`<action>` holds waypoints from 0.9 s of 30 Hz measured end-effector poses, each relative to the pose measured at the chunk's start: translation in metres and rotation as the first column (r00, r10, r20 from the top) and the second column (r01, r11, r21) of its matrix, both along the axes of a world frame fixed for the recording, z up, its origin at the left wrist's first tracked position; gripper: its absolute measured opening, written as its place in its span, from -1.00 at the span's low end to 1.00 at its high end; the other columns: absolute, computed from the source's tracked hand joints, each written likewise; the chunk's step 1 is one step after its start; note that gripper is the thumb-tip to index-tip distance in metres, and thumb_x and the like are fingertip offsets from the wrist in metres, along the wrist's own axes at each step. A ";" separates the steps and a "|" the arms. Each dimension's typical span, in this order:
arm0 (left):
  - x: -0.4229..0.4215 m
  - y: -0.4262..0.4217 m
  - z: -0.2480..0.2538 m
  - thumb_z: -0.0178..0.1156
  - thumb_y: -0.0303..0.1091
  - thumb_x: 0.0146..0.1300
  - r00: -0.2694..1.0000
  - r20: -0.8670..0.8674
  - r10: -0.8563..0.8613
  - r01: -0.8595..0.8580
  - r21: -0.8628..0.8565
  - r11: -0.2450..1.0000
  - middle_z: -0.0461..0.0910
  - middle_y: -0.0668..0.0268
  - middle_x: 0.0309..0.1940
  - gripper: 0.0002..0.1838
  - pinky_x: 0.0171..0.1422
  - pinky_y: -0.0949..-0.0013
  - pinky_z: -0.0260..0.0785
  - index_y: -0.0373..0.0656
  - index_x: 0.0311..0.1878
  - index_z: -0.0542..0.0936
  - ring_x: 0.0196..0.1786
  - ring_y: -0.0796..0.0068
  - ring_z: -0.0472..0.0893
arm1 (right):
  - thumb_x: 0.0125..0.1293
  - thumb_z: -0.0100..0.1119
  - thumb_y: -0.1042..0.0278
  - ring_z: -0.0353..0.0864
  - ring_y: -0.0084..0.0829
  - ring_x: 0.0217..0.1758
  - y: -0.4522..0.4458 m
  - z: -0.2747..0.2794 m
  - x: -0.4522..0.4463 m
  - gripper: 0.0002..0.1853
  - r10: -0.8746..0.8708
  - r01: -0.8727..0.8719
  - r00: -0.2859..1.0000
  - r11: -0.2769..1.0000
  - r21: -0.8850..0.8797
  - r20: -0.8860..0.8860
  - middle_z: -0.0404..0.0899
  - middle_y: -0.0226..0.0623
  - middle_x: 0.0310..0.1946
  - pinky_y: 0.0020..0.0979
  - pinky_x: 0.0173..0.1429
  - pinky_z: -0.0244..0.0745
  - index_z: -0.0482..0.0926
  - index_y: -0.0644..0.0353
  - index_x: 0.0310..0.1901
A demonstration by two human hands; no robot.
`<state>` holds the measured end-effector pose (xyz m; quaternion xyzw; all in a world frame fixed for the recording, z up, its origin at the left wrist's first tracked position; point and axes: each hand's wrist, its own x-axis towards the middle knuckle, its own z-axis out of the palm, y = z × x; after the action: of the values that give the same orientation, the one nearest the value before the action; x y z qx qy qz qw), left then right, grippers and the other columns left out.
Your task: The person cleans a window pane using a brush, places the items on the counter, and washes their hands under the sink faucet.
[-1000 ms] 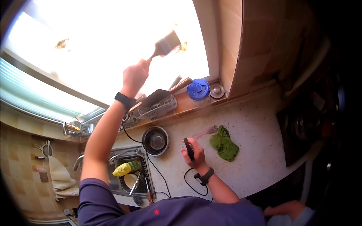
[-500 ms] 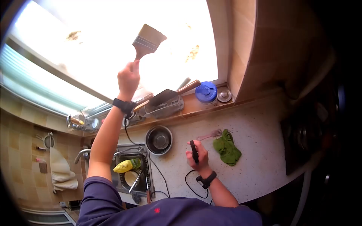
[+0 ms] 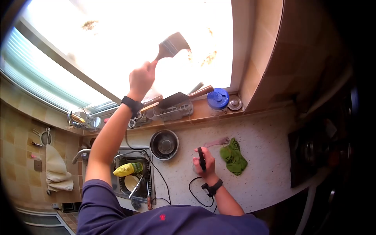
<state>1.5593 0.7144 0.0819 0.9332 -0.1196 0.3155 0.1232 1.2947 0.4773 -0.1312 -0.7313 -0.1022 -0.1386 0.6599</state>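
Observation:
My left hand (image 3: 141, 79) grips the handle of a wide flat brush (image 3: 171, 45), raised in front of the bright window. The brush's bristles point right, near brownish marks on the pane. Over the counter, my right hand (image 3: 204, 163) is closed around a narrow black object (image 3: 201, 158); its exact shape is unclear. Just right of that hand lies a crumpled green cloth (image 3: 234, 156), with a pink fork-like utensil (image 3: 217, 142) above and left of it. Both wrists wear black bands.
A metal bowl (image 3: 164, 145) stands beside the sink (image 3: 150, 172), which holds a yellow bottle (image 3: 128, 169) and dishes. Black cables cross the counter. On the sill are a cleaver (image 3: 172, 100), a rack and a blue-lidded jar (image 3: 217, 98). A stove (image 3: 313, 150) is at right.
Over the last second the brush swung left with its bristles up, then back right and down in my left hand. The view has shifted slightly. My right hand keeps its hold over the counter.

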 end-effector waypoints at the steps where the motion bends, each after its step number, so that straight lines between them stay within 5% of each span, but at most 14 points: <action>1: -0.002 -0.007 0.009 0.06 0.00 0.57 0.997 0.071 0.019 -0.010 -0.118 0.993 0.57 0.05 -0.67 -0.50 -0.48 0.04 0.46 -0.17 -0.44 0.58 -0.59 -0.04 0.62 | 0.25 0.33 0.38 0.59 -0.25 -0.46 -0.002 -0.001 0.000 -0.66 -0.001 0.002 1.000 1.000 0.018 -0.029 0.64 -0.15 -0.15 -0.30 -0.33 0.54 0.54 0.19 0.05; 4: -0.004 -0.003 -0.028 0.08 0.00 0.57 0.997 -0.073 -0.022 0.042 0.281 0.959 0.56 0.07 -0.70 -0.49 -0.53 0.11 0.44 -0.17 -0.45 0.58 -0.63 0.00 0.60 | 0.26 0.29 0.43 0.62 -0.21 -0.41 -0.006 -0.002 -0.001 -0.68 -0.002 0.005 0.995 0.999 0.032 -0.096 0.64 -0.14 -0.15 -0.28 -0.27 0.55 0.56 0.18 0.05; 5: -0.010 -0.001 -0.032 0.23 -0.10 0.50 0.991 -0.115 -0.061 0.099 0.365 0.926 0.56 -0.01 -0.66 -0.56 -0.52 0.11 0.43 -0.19 -0.47 0.56 -0.59 -0.01 0.61 | 0.26 0.29 0.44 0.63 -0.21 -0.41 -0.006 -0.008 0.001 -0.68 -0.009 0.012 0.996 0.999 0.036 -0.087 0.65 -0.14 -0.15 -0.28 -0.26 0.55 0.56 0.18 0.05; 10: -0.017 -0.018 0.012 0.17 -0.11 0.54 0.996 0.082 0.040 -0.035 -0.063 0.997 0.58 0.02 -0.66 -0.57 -0.52 0.10 0.44 -0.18 -0.45 0.59 -0.59 -0.03 0.62 | 0.26 0.30 0.45 0.63 -0.20 -0.40 -0.005 -0.004 -0.003 -0.68 -0.035 0.036 0.999 0.999 0.032 -0.031 0.65 -0.14 -0.12 -0.28 -0.24 0.57 0.55 0.19 0.05; 12: -0.016 -0.016 -0.018 0.14 -0.10 0.55 0.999 0.034 -0.020 0.012 0.203 0.979 0.56 0.02 -0.67 -0.56 -0.51 0.09 0.45 -0.18 -0.43 0.60 -0.57 -0.06 0.62 | 0.26 0.30 0.44 0.63 -0.20 -0.40 -0.005 0.003 -0.003 -0.67 -0.012 0.013 0.999 1.000 0.018 -0.039 0.65 -0.13 -0.11 -0.27 -0.24 0.58 0.55 0.19 0.05; 13: -0.018 -0.016 -0.024 0.07 -0.05 0.57 0.979 -0.167 0.119 -0.050 0.366 0.929 0.66 0.08 -0.57 -0.56 -0.54 0.17 0.48 -0.17 -0.33 0.66 -0.49 0.14 0.71 | 0.26 0.31 0.43 0.62 -0.20 -0.41 -0.003 0.002 -0.003 -0.67 -0.007 0.008 1.000 1.000 0.012 -0.027 0.65 -0.13 -0.10 -0.27 -0.25 0.57 0.54 0.19 0.06; 14: -0.020 -0.013 -0.028 0.07 -0.03 0.58 0.998 -0.060 0.023 0.004 0.411 0.911 0.62 0.10 -0.64 -0.54 -0.56 0.17 0.47 -0.15 -0.39 0.65 -0.56 0.12 0.68 | 0.26 0.31 0.43 0.62 -0.21 -0.41 -0.001 0.001 -0.003 -0.66 -0.005 0.005 1.000 1.000 0.007 -0.015 0.65 -0.13 -0.10 -0.27 -0.26 0.57 0.54 0.19 0.06; 18: -0.016 -0.022 0.014 0.07 -0.01 0.58 0.992 0.098 0.078 -0.083 0.046 0.996 0.57 0.12 -0.72 -0.53 -0.58 0.15 0.45 -0.14 -0.39 0.62 -0.64 0.07 0.63 | 0.26 0.33 0.38 0.61 -0.24 -0.44 -0.002 0.001 0.000 -0.63 -0.017 0.019 0.999 0.998 -0.053 0.044 0.65 -0.13 -0.10 -0.28 -0.31 0.55 0.53 0.19 0.08; 22: -0.024 -0.024 -0.024 0.05 0.03 0.58 0.996 -0.059 0.063 -0.039 0.345 0.938 0.59 0.12 -0.70 -0.52 -0.53 0.14 0.48 -0.13 -0.34 0.66 -0.61 0.06 0.65 | 0.26 0.34 0.36 0.59 -0.28 -0.48 -0.002 -0.001 0.001 -0.63 -0.022 0.023 0.999 0.999 -0.036 0.040 0.65 -0.15 -0.10 -0.30 -0.34 0.54 0.52 0.19 0.08; 25: -0.023 -0.031 0.004 0.12 0.00 0.56 0.989 0.093 0.118 -0.118 -0.002 0.993 0.56 0.05 -0.70 -0.52 -0.51 0.05 0.44 -0.17 -0.40 0.64 -0.61 -0.02 0.62 | 0.27 0.34 0.36 0.58 -0.29 -0.51 -0.002 0.002 0.003 -0.63 -0.034 0.034 0.999 0.999 -0.022 0.026 0.65 -0.16 -0.11 -0.31 -0.35 0.53 0.52 0.19 0.08; 27: -0.023 -0.033 -0.014 0.12 -0.01 0.56 0.992 0.020 0.123 -0.124 0.047 0.991 0.57 0.04 -0.68 -0.53 -0.50 0.03 0.44 -0.17 -0.40 0.63 -0.59 -0.03 0.63 | 0.27 0.34 0.37 0.57 -0.30 -0.52 -0.003 0.003 0.001 -0.64 -0.032 0.032 0.999 0.999 0.016 -0.006 0.65 -0.17 -0.11 -0.32 -0.36 0.52 0.52 0.19 0.08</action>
<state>1.5358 0.6810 0.0677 0.9388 -0.0702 0.3275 0.0799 1.2957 0.4741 -0.1280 -0.7280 -0.0878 -0.1479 0.6637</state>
